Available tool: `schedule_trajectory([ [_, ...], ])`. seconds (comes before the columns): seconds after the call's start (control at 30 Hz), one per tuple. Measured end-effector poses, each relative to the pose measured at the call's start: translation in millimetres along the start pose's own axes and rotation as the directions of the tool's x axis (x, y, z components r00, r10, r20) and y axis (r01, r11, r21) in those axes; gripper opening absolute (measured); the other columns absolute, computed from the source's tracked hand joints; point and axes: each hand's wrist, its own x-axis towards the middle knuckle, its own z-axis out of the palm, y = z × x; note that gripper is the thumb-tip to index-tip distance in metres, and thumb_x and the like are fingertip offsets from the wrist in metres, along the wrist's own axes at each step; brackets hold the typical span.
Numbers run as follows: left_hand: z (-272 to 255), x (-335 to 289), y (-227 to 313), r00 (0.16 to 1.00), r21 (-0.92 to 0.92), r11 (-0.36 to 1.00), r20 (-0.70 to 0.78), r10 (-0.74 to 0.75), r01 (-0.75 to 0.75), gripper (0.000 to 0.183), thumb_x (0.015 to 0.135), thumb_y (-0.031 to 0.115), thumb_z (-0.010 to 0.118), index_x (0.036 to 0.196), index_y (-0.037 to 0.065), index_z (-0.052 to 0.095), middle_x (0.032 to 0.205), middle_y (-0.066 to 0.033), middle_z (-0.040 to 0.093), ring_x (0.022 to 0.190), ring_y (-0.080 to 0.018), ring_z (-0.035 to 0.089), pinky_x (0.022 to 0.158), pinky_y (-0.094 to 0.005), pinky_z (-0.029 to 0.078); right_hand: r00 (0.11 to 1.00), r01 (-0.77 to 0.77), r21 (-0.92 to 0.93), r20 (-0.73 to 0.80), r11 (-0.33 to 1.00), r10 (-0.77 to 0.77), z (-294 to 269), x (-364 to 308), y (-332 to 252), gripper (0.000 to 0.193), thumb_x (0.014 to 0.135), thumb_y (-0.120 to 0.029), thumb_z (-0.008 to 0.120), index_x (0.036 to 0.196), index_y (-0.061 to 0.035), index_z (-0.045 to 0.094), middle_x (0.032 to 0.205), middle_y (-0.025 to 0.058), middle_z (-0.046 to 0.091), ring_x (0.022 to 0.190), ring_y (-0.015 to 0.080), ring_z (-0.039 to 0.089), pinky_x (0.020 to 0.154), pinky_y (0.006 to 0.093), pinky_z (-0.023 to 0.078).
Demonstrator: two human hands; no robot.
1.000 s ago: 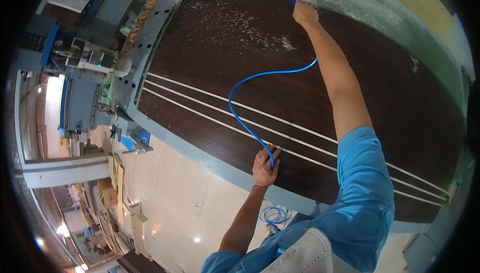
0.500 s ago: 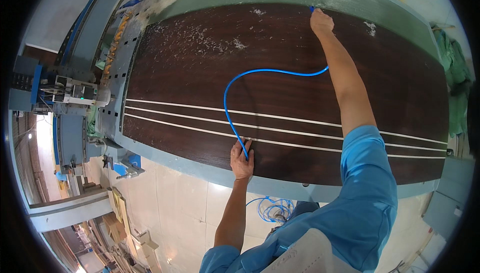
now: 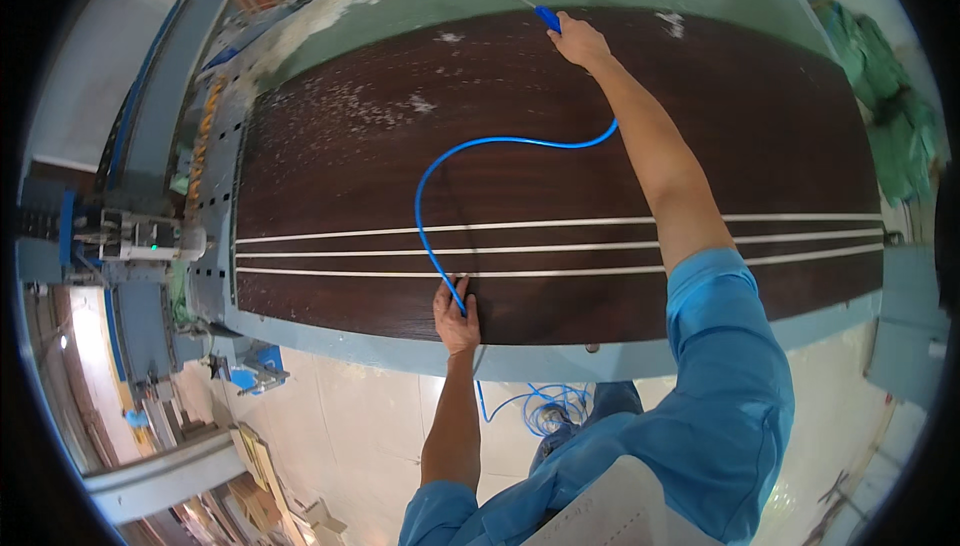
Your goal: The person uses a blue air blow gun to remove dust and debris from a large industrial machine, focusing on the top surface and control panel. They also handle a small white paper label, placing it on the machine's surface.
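Note:
My right hand [image 3: 582, 43] reaches over the far edge of a dark brown wood-grain panel [image 3: 540, 181]. It is closed round a blue air blow gun [image 3: 547, 18], whose thin nozzle points away to the left over wood dust. A blue air hose [image 3: 480, 141] emerges from under my right forearm and loops across the panel to my left hand [image 3: 457, 318]. Close to the panel's near edge, that hand grips the hose between thumb and fingers, resting on the surface. Three pale parallel grooves [image 3: 560, 248] run lengthwise across the panel's near part.
Pale chips [image 3: 421, 104] lie scattered over the panel's far left. Beyond it, the green machine bed [image 3: 420, 21] carries dust. A machine head [image 3: 150, 238] stands at the left. Coiled hose [image 3: 560, 404] lies on the floor by my feet. Green cloth [image 3: 885, 96] hangs at the right.
My right hand has swept left along the far edge with the blow gun, which now shows more fully. My left hand stays on the hose near the near edge. The view has turned slightly.

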Motion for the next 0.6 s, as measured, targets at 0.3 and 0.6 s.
schedule_trajectory([
  [0.3,0,-5,-5,1.0,0.039,0.999,0.003,0.016,-0.016,0.036,0.093,0.019,0.06,0.129,0.017,0.067,0.138,-0.0131,0.055,0.128,-0.035,0.05,0.107,-0.0462,0.041,0.655,-0.591,0.555,-0.093,0.585,0.75,-71,-153,248,0.031,0.092,-0.031,0.058,0.101,-0.0011,0.06,0.074,0.0123,0.066,0.055,0.0228,0.066,0.051,0.0382,0.055],
  [0.6,-14,-36,10,0.997,0.003,0.998,-0.045,0.057,-0.057,0.032,0.092,0.012,0.062,0.124,0.012,0.067,0.132,-0.0117,0.06,0.126,-0.0356,0.052,0.107,-0.0462,0.041,0.779,-0.574,0.804,0.594,-0.156,0.2,-18,-212,188,0.045,0.096,-0.056,0.059,0.089,-0.0112,0.058,0.062,-0.0047,0.049,0.047,0.0079,0.044,0.047,0.0241,0.037],
])
